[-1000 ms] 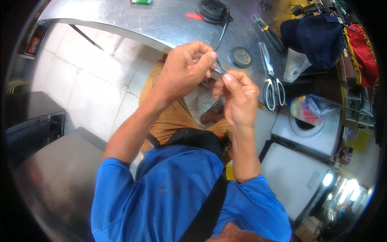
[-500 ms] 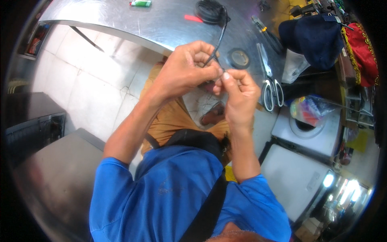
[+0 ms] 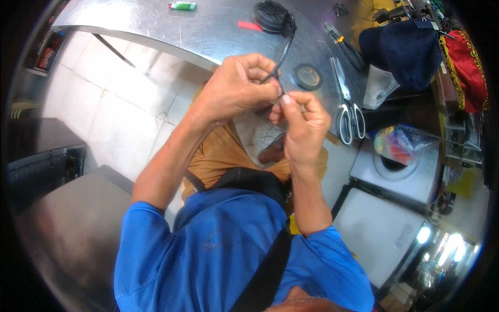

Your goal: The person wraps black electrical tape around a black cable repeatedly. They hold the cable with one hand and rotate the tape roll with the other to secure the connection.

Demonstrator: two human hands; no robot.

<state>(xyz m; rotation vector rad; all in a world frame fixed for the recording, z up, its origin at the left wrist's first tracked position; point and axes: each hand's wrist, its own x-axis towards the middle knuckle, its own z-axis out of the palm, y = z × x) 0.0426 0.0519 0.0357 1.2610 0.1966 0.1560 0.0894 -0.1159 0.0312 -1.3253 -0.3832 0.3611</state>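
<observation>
A black cable [image 3: 286, 49] runs from a coil [image 3: 271, 18] on the metal table down into my fingers. My left hand [image 3: 241, 83] grips it, thumb and fingers pinched around it near its end. Close beside, my right hand [image 3: 304, 117] pinches the thin tip of the same cable between thumb and forefinger. The fingertips of both hands nearly meet, and they hide the very end. Just right of the hands, a roll of black tape [image 3: 307, 77] lies flat on the table.
White-handled scissors [image 3: 344, 104] lie at the table's right side, with pliers [image 3: 344, 46] beyond. A red strip [image 3: 249, 25] is beside the coil. A green lighter [image 3: 182, 6] lies farther left. A dark blue cap [image 3: 400, 49] and a white washing machine [image 3: 395, 166] stand to the right.
My right hand has shifted slightly left and down, still pinching the cable tip. The left hand has barely moved and keeps its grip.
</observation>
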